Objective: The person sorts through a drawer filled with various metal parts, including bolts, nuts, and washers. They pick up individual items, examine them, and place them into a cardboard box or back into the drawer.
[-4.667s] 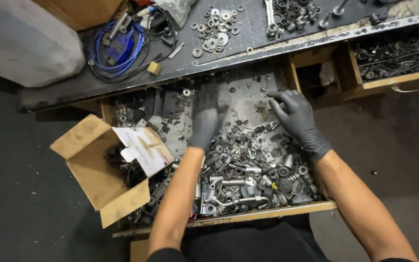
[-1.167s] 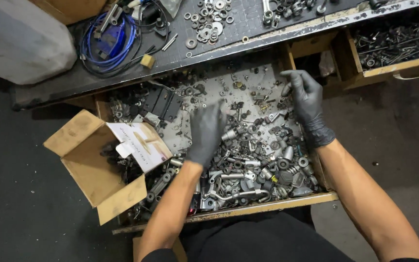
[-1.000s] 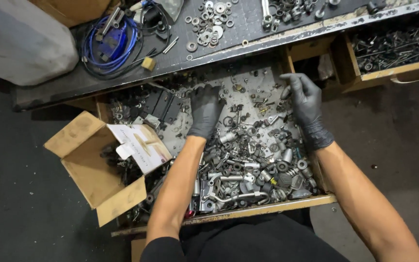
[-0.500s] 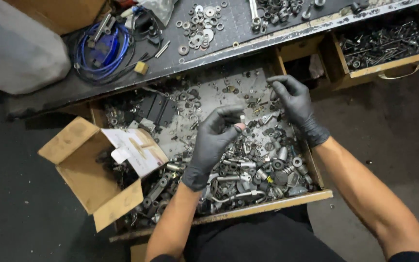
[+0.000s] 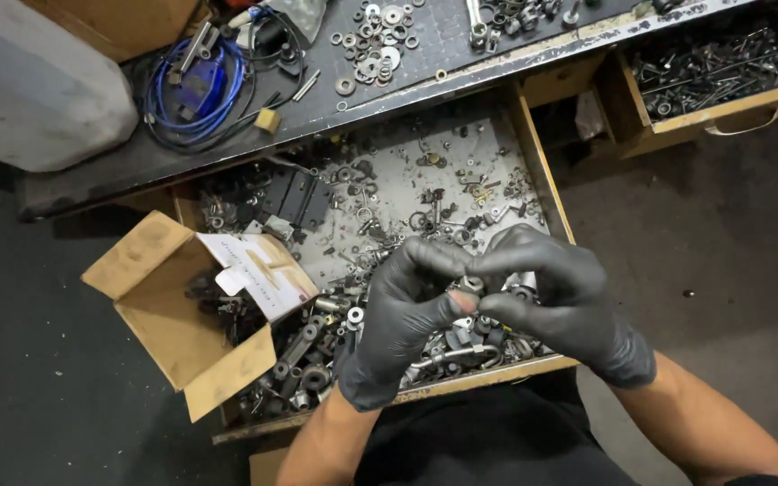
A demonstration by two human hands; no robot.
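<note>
Both my hands wear dark gloves and meet above the front of an open wooden drawer (image 5: 547, 189) full of loose metal hardware. My left hand (image 5: 402, 319) and my right hand (image 5: 556, 301) pinch one small metal nut-like part (image 5: 471, 286) between their fingertips. Under them lies a heap of nuts, bolts, sleeves and rings (image 5: 317, 360). The drawer's back half shows a pale floor with scattered small parts (image 5: 425, 180).
An open cardboard box (image 5: 168, 315) with a printed paper sheet (image 5: 254, 270) sits at the drawer's left. On the dark bench top (image 5: 443, 40) above lie washers (image 5: 375, 40) and a coiled blue cable (image 5: 191, 90). A second open drawer (image 5: 722, 72) of hardware is at upper right.
My hands were spread apart, rummaging in the drawer's middle. They have drawn back toward me and come together, pinching a small metal part lifted from the pile.
</note>
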